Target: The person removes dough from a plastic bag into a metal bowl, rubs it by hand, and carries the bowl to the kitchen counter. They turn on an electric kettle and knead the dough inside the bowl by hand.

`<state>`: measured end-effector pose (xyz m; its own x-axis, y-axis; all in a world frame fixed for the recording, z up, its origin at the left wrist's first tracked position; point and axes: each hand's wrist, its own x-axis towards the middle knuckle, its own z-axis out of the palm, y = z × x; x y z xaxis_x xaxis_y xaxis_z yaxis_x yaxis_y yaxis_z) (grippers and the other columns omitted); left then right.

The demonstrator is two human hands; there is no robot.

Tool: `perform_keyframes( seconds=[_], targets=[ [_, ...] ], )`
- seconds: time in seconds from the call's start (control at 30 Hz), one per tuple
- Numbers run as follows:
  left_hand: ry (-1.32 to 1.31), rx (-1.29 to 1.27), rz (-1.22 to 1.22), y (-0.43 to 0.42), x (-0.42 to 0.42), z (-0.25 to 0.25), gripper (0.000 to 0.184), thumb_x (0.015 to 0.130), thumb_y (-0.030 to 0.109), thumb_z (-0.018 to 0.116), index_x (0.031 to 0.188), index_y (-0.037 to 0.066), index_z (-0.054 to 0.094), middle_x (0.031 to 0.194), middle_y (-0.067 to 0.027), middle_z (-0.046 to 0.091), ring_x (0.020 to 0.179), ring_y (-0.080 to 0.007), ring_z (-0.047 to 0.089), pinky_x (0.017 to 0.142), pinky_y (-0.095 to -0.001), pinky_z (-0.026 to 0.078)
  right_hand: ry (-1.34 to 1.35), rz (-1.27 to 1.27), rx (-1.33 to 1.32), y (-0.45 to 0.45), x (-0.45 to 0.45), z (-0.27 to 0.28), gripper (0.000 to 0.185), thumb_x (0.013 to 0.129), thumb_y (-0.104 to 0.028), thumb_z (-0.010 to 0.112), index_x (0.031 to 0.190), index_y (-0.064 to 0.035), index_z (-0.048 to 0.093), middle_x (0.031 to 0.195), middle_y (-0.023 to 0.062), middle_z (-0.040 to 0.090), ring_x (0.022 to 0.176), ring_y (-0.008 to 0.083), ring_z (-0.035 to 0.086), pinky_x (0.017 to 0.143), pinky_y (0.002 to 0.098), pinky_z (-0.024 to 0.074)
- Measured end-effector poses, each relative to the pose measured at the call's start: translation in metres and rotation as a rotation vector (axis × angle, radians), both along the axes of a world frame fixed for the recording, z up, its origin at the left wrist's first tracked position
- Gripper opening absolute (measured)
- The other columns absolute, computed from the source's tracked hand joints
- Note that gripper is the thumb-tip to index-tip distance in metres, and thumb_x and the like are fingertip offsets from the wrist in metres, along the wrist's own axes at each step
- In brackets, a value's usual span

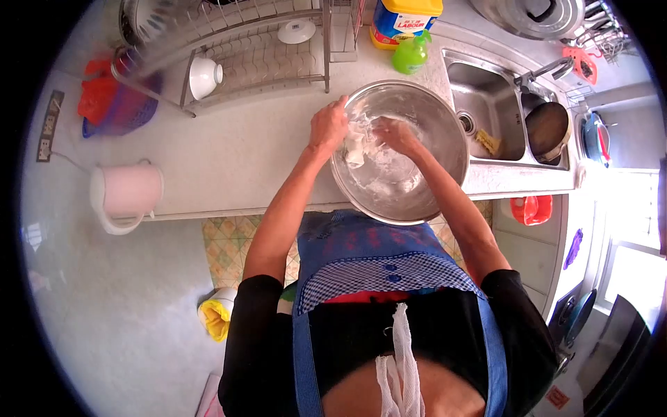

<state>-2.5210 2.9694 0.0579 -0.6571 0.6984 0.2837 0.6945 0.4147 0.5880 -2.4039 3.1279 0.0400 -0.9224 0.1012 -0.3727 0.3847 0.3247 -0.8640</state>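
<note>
A large steel bowl stands at the counter's front edge, its inside smeared with white flour. White dough lies against the bowl's left wall, with loose flour on the bottom. My left hand is closed on the bowl's left rim, fingers curled over it. Inside the bowl, my right hand is beside the dough and coated with flour; its fingers are blurred, so I cannot make out whether they grip any dough.
Right of the bowl is a steel sink with a yellow sponge and a pan. Behind are a green soap bottle, a yellow-capped jug and a dish rack. A pink kettle stands left.
</note>
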Motion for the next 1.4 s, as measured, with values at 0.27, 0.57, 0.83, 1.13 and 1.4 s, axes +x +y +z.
perform_keyframes(
  seconds=[0.27,0.57,0.83,1.13,1.4],
  targets=[
    [0.032,-0.001,-0.064,0.002,-0.009,0.007,0.038,0.074,0.002,0.053,0.112,0.000,0.051,0.093,-0.0191,0.060,0.086,-0.0347,0.058,0.074,-0.0429,0.048,0.377,-0.325,0.723,-0.086,-0.014,-0.042,0.052,0.070,-0.023,0.062,0.118,-0.0110,0.048,0.098,0.0198,0.056,0.106,0.0406,0.046,0.085,0.0521,0.0370],
    [0.022,-0.040,-0.018,0.002,-0.010,0.010,0.038,0.074,0.002,0.053,0.112,0.003,0.052,0.093,-0.0175,0.060,0.084,-0.0347,0.059,0.074,-0.0428,0.048,0.503,0.264,0.678,-0.051,0.035,0.010,0.054,0.065,-0.020,0.070,0.113,-0.0083,0.048,0.103,0.0184,0.050,0.087,0.0370,0.055,0.075,0.0434,0.0468],
    [-0.081,-0.012,-0.026,0.001,-0.007,0.014,0.038,0.078,0.004,0.054,0.115,0.002,0.051,0.100,-0.0185,0.059,0.086,-0.0360,0.058,0.076,-0.0411,0.047,0.144,0.163,0.710,-0.080,0.018,-0.026,0.032,0.077,-0.024,0.059,0.103,-0.0088,0.048,0.094,0.0180,0.052,0.078,0.0363,0.058,0.069,0.0436,0.0481],
    [0.035,0.032,-0.058,0.001,-0.013,0.005,0.038,0.076,0.004,0.055,0.114,0.002,0.052,0.095,-0.0187,0.060,0.084,-0.0366,0.058,0.073,-0.0421,0.047,-0.183,0.089,0.331,0.011,-0.029,-0.009,0.051,0.079,-0.045,0.056,0.108,-0.0028,0.052,0.114,0.0244,0.050,0.104,0.0392,0.050,0.083,0.0439,0.0438],
    [-0.019,-0.054,-0.053,0.003,-0.013,0.010,0.039,0.076,0.004,0.057,0.114,0.002,0.052,0.095,-0.0181,0.061,0.084,-0.0359,0.059,0.073,-0.0420,0.047,0.184,0.089,0.869,-0.089,0.005,-0.014,0.060,0.072,-0.031,0.065,0.121,-0.0025,0.042,0.126,0.0266,0.038,0.118,0.0430,0.037,0.094,0.0494,0.0356]
  ],
)
